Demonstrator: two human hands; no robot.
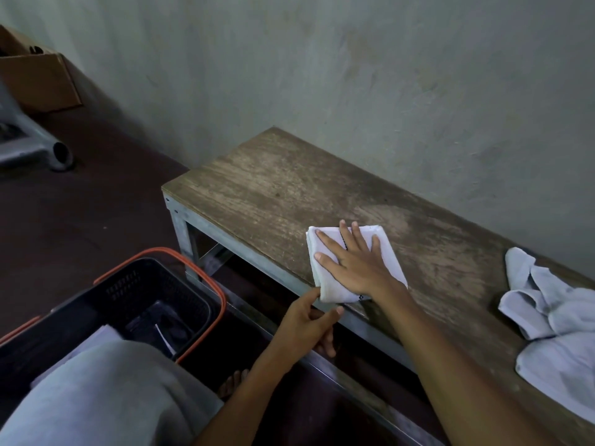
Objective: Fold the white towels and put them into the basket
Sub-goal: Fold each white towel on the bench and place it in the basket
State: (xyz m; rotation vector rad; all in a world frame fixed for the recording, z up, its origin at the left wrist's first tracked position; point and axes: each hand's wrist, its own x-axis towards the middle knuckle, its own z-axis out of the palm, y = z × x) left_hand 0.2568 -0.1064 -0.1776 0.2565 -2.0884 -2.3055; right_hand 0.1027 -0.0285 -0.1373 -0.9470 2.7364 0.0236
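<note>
A folded white towel (328,281) lies at the front edge of the wooden bench (257,188). My right hand (352,257) rests flat on top of it with fingers spread. My left hand (306,326) is at the bench's edge, its thumb and fingers pinching the towel's near corner. A crumpled pile of white towels (553,320) sits at the right end of the bench. The black basket (135,294) with orange handles stands on the floor at the lower left, with something white inside it.
A grey wall runs right behind the bench. A cardboard box (38,78) and a grey metal frame (35,146) stand on the dark floor at the far left. My knee in grey cloth (106,397) covers part of the basket. A bare foot (233,383) shows under the bench.
</note>
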